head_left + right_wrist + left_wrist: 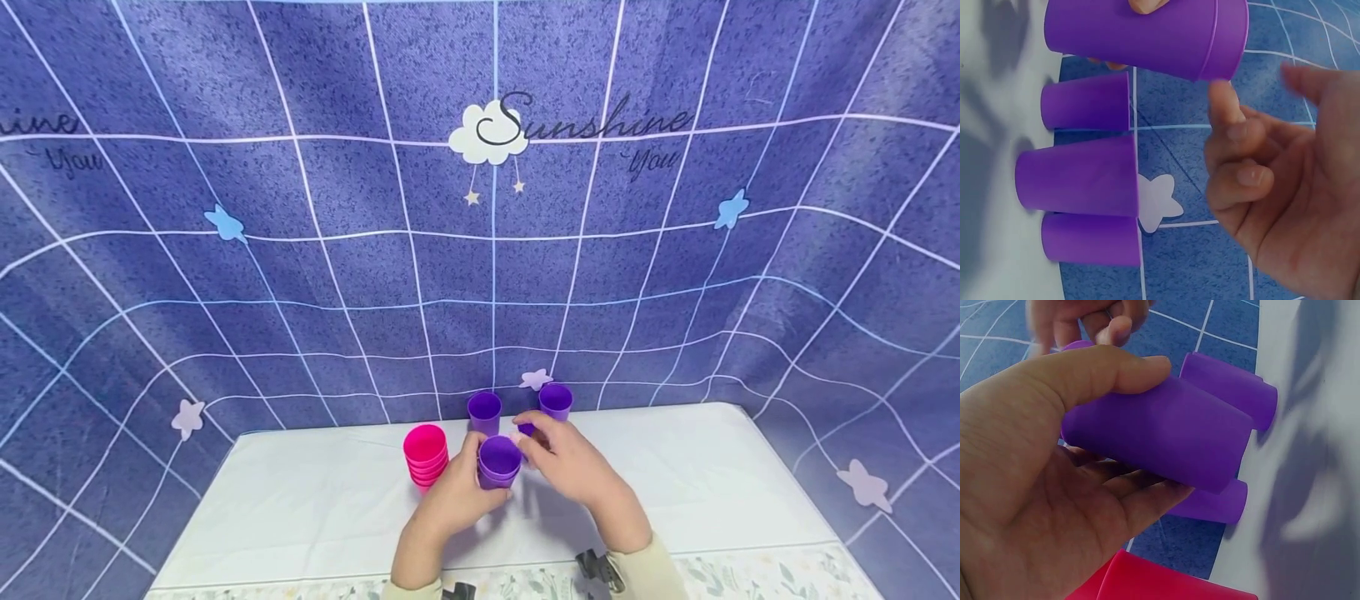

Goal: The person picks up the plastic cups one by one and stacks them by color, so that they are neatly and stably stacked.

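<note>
Cups [499,460], two nested, were gripped by the left hand [459,493] at lower center; the right hand [562,460] curled loosely near three purple cups [1079,178].

Head view: bright, fairly even; lettering readable on the blue-violet gridded fabric curtain [450,271], pale sheen along its upper folds. Light apparently from above, source out of frame. Smooth white tabletop [322,500] nearly washed out, soft grey shadows below the bare left hand [453,496] and bare right hand [561,458]. Wide-angle distortion: curtain lines bow strongly toward both sides.

Wrist views: dimmer, cooler, softer. Left wrist: broad, fuzzy-edged shadows across tabletop; tapered purple plastic cup [1166,431] shades deep to paler violet; right hand smeared at top. Right wrist: tabletop greyed, shadowed; right thumb [1310,82] blurred at tip.
</note>
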### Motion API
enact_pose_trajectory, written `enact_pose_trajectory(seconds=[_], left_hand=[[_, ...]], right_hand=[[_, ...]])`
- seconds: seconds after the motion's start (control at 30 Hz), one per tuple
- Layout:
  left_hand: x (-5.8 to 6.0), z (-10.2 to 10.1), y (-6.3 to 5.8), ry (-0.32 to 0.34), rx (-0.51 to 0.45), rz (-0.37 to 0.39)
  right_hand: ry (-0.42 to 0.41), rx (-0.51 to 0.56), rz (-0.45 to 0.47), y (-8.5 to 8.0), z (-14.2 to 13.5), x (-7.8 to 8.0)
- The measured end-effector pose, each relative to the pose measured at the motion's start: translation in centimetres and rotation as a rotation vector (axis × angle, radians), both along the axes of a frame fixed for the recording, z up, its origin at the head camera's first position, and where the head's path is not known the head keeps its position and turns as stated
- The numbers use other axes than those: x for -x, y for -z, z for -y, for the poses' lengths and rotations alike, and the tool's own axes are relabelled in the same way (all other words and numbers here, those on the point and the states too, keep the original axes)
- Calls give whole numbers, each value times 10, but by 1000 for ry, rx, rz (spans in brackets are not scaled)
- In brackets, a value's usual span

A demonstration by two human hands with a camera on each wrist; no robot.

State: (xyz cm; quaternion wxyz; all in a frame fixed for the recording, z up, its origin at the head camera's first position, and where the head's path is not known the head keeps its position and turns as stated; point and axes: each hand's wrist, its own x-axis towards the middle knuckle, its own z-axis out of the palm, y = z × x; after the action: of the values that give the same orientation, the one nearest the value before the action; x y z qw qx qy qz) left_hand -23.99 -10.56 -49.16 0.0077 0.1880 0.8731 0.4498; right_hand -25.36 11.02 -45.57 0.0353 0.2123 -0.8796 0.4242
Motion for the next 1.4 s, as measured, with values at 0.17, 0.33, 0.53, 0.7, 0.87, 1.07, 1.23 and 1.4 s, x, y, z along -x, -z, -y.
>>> enact_pose_trajectory(seconds=[0.17,0.33,0.53,0.7,0.87,1.07,1.23,1.4], left_hand=[[0,0,1,-17,8,13],[0,1,2,-18,2,16],[1,1,3,-20,0,14],[1,1,4,-27,3,15],[1,1,4,-32,4,19],[2,2,6,-30,0,16],[2,2,6,-30,0,20],[1,1,6,-43,6,25]], right_hand=[[169,-57,-26,5,-2,6],[281,-139,-58,15,-4,11],[329,-174,-120,29,-3,19],[322,-231,-187,37,-4,22],[321,-275,-206,44,-4,24],[312,-285,-211,48,-4,26],[311,-283,-205,50,-4,26],[312,-259,-198,48,-4,25]])
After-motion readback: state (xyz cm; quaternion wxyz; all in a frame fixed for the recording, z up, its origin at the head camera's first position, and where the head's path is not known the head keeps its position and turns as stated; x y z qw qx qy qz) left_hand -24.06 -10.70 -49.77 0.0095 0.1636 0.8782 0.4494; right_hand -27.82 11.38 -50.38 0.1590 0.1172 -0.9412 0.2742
